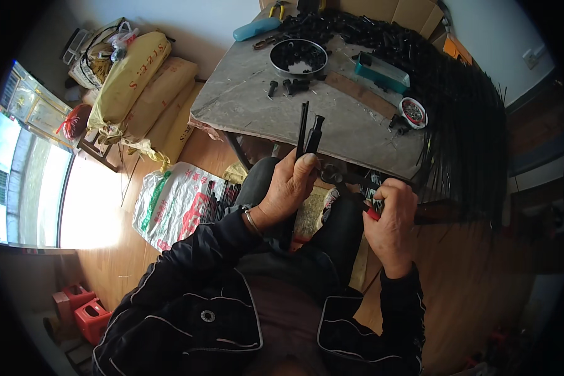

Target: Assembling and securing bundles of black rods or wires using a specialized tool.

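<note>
My left hand (288, 191) is closed round slim black rods (303, 125) and a black tube-like piece (315, 133), which stick up past the thumb. To the right, my right hand (391, 219) is closed on a red-handled tool (372, 213), its kind mostly hidden by the fingers. A dark bar-like piece (360, 180) reaches from the right fingers toward a round dark part (332, 174) beside my left hand. Whether these two join, I cannot tell. Both hands are above my lap, in front of the table's near edge.
The grey table (232, 94) carries a round bowl (298, 70) of black parts, a teal box (382, 76), a small tub (413, 113) and heaps of black pieces. Long black rods (476, 138) hang over its right side. Full sacks (135, 81) and red stools (93, 319) are at left.
</note>
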Tool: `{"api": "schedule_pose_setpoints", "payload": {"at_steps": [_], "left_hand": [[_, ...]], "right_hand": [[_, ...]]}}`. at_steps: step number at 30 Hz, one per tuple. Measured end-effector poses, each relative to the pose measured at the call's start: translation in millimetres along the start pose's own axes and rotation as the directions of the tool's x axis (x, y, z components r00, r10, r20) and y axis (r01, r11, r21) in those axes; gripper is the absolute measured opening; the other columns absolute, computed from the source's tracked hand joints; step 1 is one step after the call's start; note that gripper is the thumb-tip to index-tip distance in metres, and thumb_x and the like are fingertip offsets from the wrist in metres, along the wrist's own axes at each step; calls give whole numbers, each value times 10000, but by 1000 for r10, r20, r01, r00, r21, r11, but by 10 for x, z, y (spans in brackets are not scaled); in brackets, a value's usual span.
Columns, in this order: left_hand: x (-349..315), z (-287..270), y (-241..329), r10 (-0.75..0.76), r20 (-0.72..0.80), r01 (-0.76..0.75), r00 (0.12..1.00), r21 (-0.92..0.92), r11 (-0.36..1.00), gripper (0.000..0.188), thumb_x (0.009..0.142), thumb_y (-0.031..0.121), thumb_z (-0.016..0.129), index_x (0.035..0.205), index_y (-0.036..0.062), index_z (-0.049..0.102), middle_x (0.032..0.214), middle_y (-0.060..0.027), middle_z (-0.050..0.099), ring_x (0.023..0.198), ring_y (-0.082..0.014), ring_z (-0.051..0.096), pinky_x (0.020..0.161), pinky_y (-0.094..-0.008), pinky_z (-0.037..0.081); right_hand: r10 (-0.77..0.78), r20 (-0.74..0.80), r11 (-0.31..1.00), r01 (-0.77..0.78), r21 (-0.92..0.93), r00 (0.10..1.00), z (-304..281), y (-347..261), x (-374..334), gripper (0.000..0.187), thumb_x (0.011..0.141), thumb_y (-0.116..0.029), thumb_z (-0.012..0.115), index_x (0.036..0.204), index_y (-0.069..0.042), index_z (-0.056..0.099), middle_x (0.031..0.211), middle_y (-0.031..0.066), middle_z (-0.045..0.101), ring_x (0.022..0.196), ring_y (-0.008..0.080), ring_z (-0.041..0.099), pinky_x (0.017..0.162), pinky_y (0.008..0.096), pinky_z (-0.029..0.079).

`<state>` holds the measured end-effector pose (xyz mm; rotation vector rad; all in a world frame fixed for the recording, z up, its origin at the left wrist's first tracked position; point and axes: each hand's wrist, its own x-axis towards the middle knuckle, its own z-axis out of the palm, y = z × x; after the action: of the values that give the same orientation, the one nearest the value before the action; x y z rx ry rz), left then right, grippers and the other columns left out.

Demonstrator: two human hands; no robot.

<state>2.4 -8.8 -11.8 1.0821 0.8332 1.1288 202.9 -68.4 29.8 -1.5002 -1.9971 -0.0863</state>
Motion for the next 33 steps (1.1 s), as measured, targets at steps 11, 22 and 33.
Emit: {"api": "schedule_pose_setpoints", "payload": {"at_steps": [11, 22, 33], "left_hand": [[-42, 29, 62, -6, 15, 7, 1000, -85, 996, 333, 998, 393, 482, 917, 70, 473, 632, 74, 409, 502, -4, 349, 437, -179, 282], [-31, -6, 27, 8, 13, -8, 1000, -49, 999, 379, 993, 412, 482, 975, 35, 502, 645, 66, 423, 529, -10, 364, 457, -186, 302], [-19, 93, 26, 121, 83, -127, 989, 73, 989, 437, 990, 484, 431, 1008, 57, 525, 672, 36, 461, 506, -37, 401, 448, -199, 335]], "right_hand": [[12, 104, 998, -6, -58, 994, -65, -86, -10, 417, 612, 100, 701, 925, -81, 493, 989, 65, 521, 960, 278, 531, 871, 430, 392], [-36, 64, 993, 43, -109, 997, -48, -111, 9, 404, 629, 85, 703, 946, -80, 513, 941, 61, 537, 898, 287, 554, 782, 417, 431], [-204, 876, -118, -899, 421, 437, -36, -57, -382, 358, 857, -113, 616, 1168, -13, 469, 734, 58, 590, 550, 98, 539, 557, 206, 468]]}}
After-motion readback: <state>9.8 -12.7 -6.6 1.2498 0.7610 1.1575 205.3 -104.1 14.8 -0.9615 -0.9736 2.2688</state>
